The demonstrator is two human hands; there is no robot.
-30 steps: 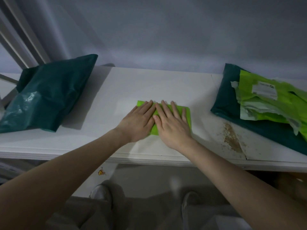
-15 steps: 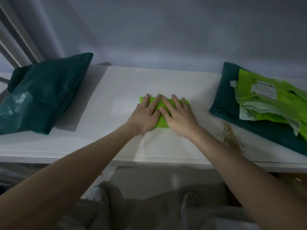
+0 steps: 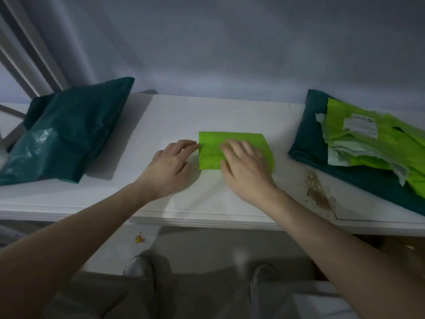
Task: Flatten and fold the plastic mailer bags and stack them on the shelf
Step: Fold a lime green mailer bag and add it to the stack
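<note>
A bright green mailer bag (image 3: pixel 213 155), folded into a small rectangle, lies flat in the middle of the white shelf (image 3: pixel 174 116). My right hand (image 3: pixel 246 169) rests flat on its right half with the fingers spread. My left hand (image 3: pixel 170 169) lies on the shelf just left of it, fingertips touching the bag's left edge. A puffy dark teal mailer bag (image 3: pixel 66 132) sits at the shelf's left end. At the right end, crumpled green mailers (image 3: pixel 368 143) lie on top of another dark teal bag (image 3: pixel 310 134).
A brown stain (image 3: pixel 317 192) marks the shelf near its front edge, right of my right arm. The wall rises straight behind the shelf. Below the shelf edge I see my legs and shoes on the floor.
My left hand has slid off the folded green bag to its left edge. My right hand has moved slightly right on it. More of the bag's top shows.
</note>
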